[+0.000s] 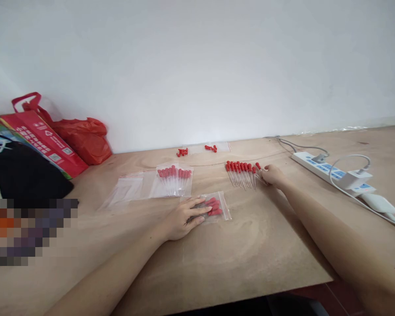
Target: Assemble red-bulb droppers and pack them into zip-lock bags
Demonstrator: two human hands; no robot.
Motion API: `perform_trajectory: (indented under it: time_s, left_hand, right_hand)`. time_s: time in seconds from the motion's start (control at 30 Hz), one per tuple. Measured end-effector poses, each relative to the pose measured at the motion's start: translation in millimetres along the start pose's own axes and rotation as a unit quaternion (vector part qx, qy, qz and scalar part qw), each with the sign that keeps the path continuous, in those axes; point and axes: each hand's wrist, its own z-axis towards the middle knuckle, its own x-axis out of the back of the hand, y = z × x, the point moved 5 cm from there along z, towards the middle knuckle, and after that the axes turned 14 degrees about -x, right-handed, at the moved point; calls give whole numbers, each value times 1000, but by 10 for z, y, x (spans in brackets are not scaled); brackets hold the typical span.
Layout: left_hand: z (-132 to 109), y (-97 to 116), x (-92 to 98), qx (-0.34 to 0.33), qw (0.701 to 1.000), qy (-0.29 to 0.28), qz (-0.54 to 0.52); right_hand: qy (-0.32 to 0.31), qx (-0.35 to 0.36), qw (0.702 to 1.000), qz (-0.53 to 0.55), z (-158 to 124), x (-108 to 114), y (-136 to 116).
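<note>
My left hand [187,217] lies with fingers stretched out on a clear zip bag [226,206] that contains several red-bulbed droppers [213,206]. The hand covers the bag's left part. Over to the right, my right hand [273,176] pinches a dropper [258,166] at the end of a row; its red bulb points away from me and my fingers partly hide its glass tube. Side by side in that row [240,166] lie several droppers with red bulbs at the far end. Another clear bag [174,180] of droppers lies beyond my left hand.
Flat clear bags [127,188] lie at the left. Near the wall are loose red bulbs [182,152] and a clear bag [222,147] with more red bulbs [211,149] on it. A power strip [319,166] with cables stands right; red bags [85,138] and a black bag [23,175] left.
</note>
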Motion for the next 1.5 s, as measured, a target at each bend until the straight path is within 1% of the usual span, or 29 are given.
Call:
perform_trajectory:
  time_s: [0.1,0.23,0.3,0.33,0.4,0.47,0.53,0.6,0.7,0.83,0.97,1.13,1.2,1.37,1.43,1.5]
  left_hand:
    - [1,0,3,1,1000,0,-1]
    - [2,-2,-4,1,1000,-9,11]
    - [1,1,-8,-1,1000,-13,12]
    - [0,4,-7,-1,1000,-13,11]
    - [-4,10,2,2,1000,-5,8]
    - [-9,14,16,8,1000,9,5]
    - [-14,14,26,13,1000,19,3]
    - [-17,10,27,16,1000,21,1]
    - [-22,-6,18,21,1000,20,0]
    - [-27,-19,1,23,1000,17,-2]
    - [-30,-16,-1,27,999,20,-7]
    - [-28,-9,11,33,999,22,-11]
    - [-30,-11,10,36,999,20,-10]
    - [-41,-14,7,45,999,21,-18]
    - [-38,-7,13,41,999,27,-19]
    - [-32,-3,19,36,999,32,-19]
  right_hand:
    - [-50,-69,993,79,15,-15,85]
    - [-56,-57,988,129,13,72,28]
    - [-67,-37,980,186,-49,118,-50]
    - [-81,-21,970,230,-112,125,-101]
    - [-127,18,936,327,-314,88,-211]
    - [-182,47,909,371,-590,-28,-303]
    - [-241,51,892,380,-877,-196,-353]
    - [-262,36,881,393,-1098,-329,-353]
    - [-280,20,870,405,-1284,-448,-341]
    - [-288,16,865,409,-1354,-501,-345]
    - [-294,16,853,432,-1383,-523,-369]
    - [-318,-24,835,447,-1446,-531,-373]
    - [-328,-38,834,442,-1483,-527,-374]
    - [-342,-44,844,410,-1552,-509,-379]
    - [-342,-56,841,416,-1560,-508,-365]
    - [-340,-73,830,436,-1560,-518,-346]
